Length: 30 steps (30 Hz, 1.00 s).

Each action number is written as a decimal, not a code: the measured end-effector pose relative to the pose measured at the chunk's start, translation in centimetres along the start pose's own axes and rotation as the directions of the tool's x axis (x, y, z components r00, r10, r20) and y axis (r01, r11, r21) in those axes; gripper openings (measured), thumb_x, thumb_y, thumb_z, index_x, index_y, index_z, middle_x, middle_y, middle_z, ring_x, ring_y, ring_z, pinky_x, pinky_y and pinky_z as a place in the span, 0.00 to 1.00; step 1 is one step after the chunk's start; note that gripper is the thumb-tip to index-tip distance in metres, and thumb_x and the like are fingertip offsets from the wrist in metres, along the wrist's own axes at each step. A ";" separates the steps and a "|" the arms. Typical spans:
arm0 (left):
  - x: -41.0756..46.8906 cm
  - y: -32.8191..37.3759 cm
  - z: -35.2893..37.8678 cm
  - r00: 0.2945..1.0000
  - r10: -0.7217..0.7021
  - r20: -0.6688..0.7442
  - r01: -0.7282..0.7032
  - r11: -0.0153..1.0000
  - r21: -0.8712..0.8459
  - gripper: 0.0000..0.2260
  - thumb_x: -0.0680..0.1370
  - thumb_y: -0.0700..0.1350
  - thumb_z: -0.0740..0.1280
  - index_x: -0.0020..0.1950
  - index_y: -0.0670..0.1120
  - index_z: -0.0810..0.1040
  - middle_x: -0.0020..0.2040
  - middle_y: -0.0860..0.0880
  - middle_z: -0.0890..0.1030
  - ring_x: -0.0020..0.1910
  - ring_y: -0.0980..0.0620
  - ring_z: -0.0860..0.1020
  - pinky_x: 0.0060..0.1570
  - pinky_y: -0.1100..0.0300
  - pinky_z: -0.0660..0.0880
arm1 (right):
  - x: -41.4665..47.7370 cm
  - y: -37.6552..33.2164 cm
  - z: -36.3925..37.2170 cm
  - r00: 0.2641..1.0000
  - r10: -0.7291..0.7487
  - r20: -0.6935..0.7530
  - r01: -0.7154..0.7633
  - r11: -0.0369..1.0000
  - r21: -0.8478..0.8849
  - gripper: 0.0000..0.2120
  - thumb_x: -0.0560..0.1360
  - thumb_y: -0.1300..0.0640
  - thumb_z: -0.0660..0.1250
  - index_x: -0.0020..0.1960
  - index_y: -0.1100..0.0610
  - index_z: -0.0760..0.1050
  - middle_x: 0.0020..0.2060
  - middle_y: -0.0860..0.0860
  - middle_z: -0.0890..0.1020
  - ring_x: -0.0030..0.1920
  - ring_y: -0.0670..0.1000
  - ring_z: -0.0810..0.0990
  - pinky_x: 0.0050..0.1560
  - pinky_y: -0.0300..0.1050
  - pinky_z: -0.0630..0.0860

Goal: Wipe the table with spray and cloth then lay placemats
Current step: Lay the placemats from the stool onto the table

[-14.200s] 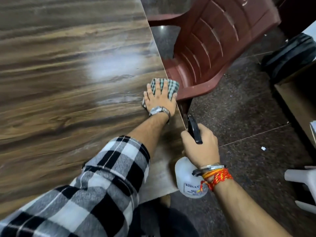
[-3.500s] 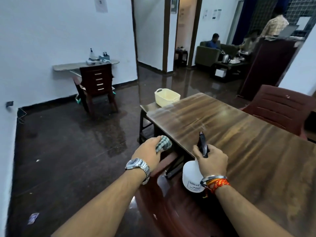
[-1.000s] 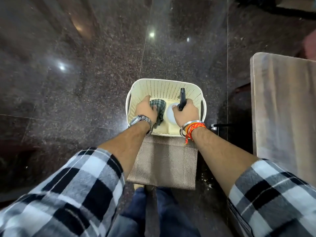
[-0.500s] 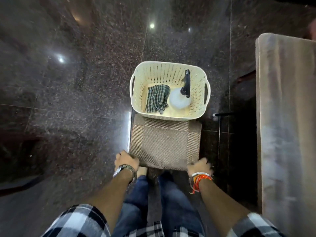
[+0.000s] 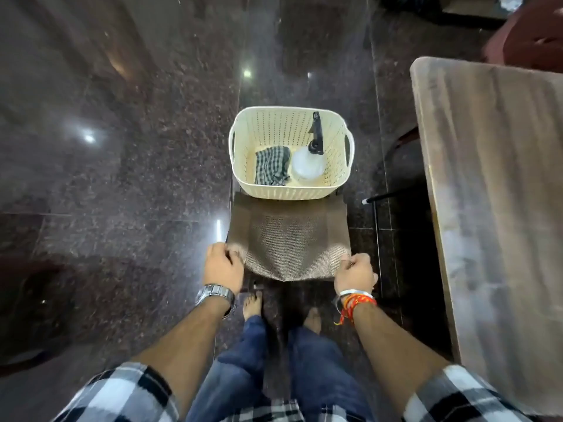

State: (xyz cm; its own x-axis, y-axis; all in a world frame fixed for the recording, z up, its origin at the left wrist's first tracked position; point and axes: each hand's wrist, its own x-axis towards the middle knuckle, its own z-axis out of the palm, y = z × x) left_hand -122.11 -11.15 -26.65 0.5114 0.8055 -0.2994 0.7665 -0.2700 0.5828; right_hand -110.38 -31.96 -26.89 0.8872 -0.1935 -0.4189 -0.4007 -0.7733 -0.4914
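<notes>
Person's left hand (image 5: 224, 263) & right hand (image 5: 355, 271) each pinch a near corner of the brown placemat (image 5: 289, 242), far edge touching the basket (image 5: 292, 194); best to lift both corners evenly w/o tugging basket, table (image 5: 493, 178) at right

Cream perforated basket (image 5: 274, 129) with side handles sits above a dark, speckled, glossy floor (image 5: 122, 166). Thin dark rod (image 5: 384, 196) just right of it. Blurred maroon chair (image 5: 531, 41) at the top right.
</notes>
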 end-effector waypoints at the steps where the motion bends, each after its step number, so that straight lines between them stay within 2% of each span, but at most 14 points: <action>1: -0.6 0.1 -1.2 0.997 0.052 -0.049 -0.054 0.998 -0.037 0.05 0.78 0.36 0.61 0.45 0.35 0.73 0.46 0.37 0.74 0.48 0.37 0.74 0.47 0.54 0.64 | -0.7 -0.2 -0.6 0.999 -0.049 -0.023 0.050 0.997 0.057 0.03 0.80 0.60 0.62 0.50 0.60 0.71 0.42 0.62 0.80 0.58 0.65 0.73 0.58 0.49 0.64; 3: -1.9 0.5 -3.8 0.981 0.141 -0.133 -0.152 0.985 -0.083 0.05 0.79 0.36 0.61 0.44 0.37 0.72 0.44 0.38 0.74 0.46 0.37 0.74 0.44 0.54 0.63 | -2.5 -0.6 -2.3 0.984 -0.155 -0.086 0.167 0.974 0.154 0.04 0.80 0.61 0.62 0.49 0.61 0.70 0.36 0.56 0.75 0.57 0.64 0.73 0.53 0.50 0.67; 6: -4.7 2.4 -7.7 0.945 0.218 -0.243 -0.259 0.954 -0.151 0.08 0.81 0.42 0.60 0.49 0.38 0.73 0.43 0.35 0.77 0.44 0.35 0.76 0.40 0.55 0.63 | -5.9 -0.5 -6.2 0.923 -0.334 -0.190 0.373 0.896 0.240 0.06 0.80 0.58 0.63 0.48 0.60 0.69 0.36 0.54 0.75 0.42 0.62 0.79 0.39 0.45 0.62; 9: -8.3 6.6 -10.5 0.874 0.323 -0.363 -0.399 0.904 -0.154 0.16 0.79 0.51 0.55 0.54 0.39 0.71 0.44 0.34 0.79 0.42 0.33 0.77 0.40 0.53 0.65 | -8.8 0.1 -11.4 0.864 -0.378 -0.333 0.481 0.815 0.324 0.13 0.78 0.48 0.60 0.50 0.59 0.69 0.29 0.47 0.73 0.28 0.51 0.71 0.34 0.44 0.60; 10: -9.7 8.5 -10.9 0.847 0.358 -0.394 -0.445 0.882 -0.156 0.17 0.79 0.52 0.55 0.55 0.39 0.71 0.44 0.34 0.79 0.43 0.33 0.77 0.40 0.51 0.66 | -9.5 0.7 -13.6 0.843 -0.374 -0.386 0.506 0.795 0.335 0.14 0.77 0.47 0.59 0.50 0.59 0.69 0.29 0.45 0.72 0.28 0.49 0.69 0.34 0.45 0.60; 12: -12.0 12.1 -11.0 0.799 0.427 -0.422 -0.528 0.835 -0.154 0.15 0.80 0.50 0.55 0.57 0.40 0.70 0.46 0.34 0.79 0.44 0.33 0.77 0.42 0.49 0.69 | -10.4 2.4 -17.8 0.792 -0.352 -0.499 0.555 0.756 0.348 0.13 0.79 0.48 0.60 0.49 0.59 0.68 0.32 0.49 0.75 0.31 0.51 0.71 0.34 0.44 0.61; 16: -18.9 21.2 -8.1 0.673 0.653 -0.347 -0.725 0.675 -0.135 0.11 0.83 0.45 0.57 0.57 0.38 0.73 0.49 0.34 0.79 0.48 0.35 0.75 0.48 0.48 0.67 | -11.6 8.1 -27.8 0.748 -0.186 -0.637 0.526 0.751 0.398 0.09 0.81 0.55 0.62 0.49 0.61 0.68 0.35 0.55 0.77 0.34 0.53 0.72 0.34 0.45 0.58; 20: -23.9 28.0 -2.6 0.647 0.752 -0.129 -0.759 0.651 -0.012 0.12 0.83 0.50 0.55 0.57 0.42 0.71 0.49 0.33 0.78 0.47 0.31 0.76 0.40 0.49 0.65 | -11.2 13.9 -33.9 0.745 0.026 -0.667 0.391 0.792 0.468 0.08 0.81 0.57 0.62 0.48 0.60 0.66 0.36 0.57 0.78 0.39 0.64 0.79 0.35 0.49 0.57; 22: -25.7 31.5 0.7 0.557 0.829 -0.047 -0.830 0.558 0.011 0.11 0.82 0.51 0.55 0.55 0.44 0.70 0.48 0.34 0.79 0.47 0.31 0.77 0.41 0.47 0.70 | -10.3 16.7 -36.1 0.720 0.140 -0.680 0.333 0.789 0.515 0.08 0.81 0.58 0.63 0.49 0.62 0.68 0.37 0.60 0.79 0.41 0.67 0.81 0.34 0.48 0.55; 26: -27.8 39.2 8.3 0.412 0.906 0.093 -0.910 0.414 0.003 0.12 0.82 0.54 0.53 0.54 0.48 0.69 0.51 0.39 0.79 0.48 0.35 0.78 0.41 0.47 0.71 | -6.5 20.4 -39.4 0.650 0.313 -0.692 0.256 0.768 0.587 0.06 0.81 0.60 0.62 0.49 0.61 0.67 0.36 0.61 0.79 0.41 0.68 0.81 0.34 0.46 0.56; 28: -28.3 42.6 12.0 0.374 0.916 0.143 -0.926 0.377 0.011 0.12 0.82 0.54 0.53 0.54 0.48 0.69 0.52 0.39 0.78 0.48 0.35 0.78 0.41 0.48 0.70 | -4.0 21.4 -40.8 0.612 0.385 -0.690 0.219 0.757 0.616 0.06 0.81 0.60 0.62 0.50 0.63 0.68 0.37 0.64 0.80 0.42 0.68 0.81 0.34 0.45 0.55; 30: -28.7 46.2 16.0 0.354 0.916 0.187 -0.933 0.360 0.002 0.13 0.82 0.55 0.52 0.54 0.48 0.68 0.53 0.39 0.77 0.48 0.33 0.77 0.41 0.48 0.70 | -0.6 22.4 -42.4 0.577 0.457 -0.677 0.178 0.739 0.650 0.07 0.81 0.59 0.62 0.48 0.61 0.66 0.32 0.57 0.77 0.41 0.68 0.80 0.34 0.45 0.54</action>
State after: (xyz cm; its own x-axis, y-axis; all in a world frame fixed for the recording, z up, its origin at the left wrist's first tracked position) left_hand -95.15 -55.15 -3.27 0.9562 -0.0610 0.2864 -0.2002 -0.8499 0.4875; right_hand -110.20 -74.78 -5.25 0.4839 -0.8737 0.0508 -0.2873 -0.2134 -0.9338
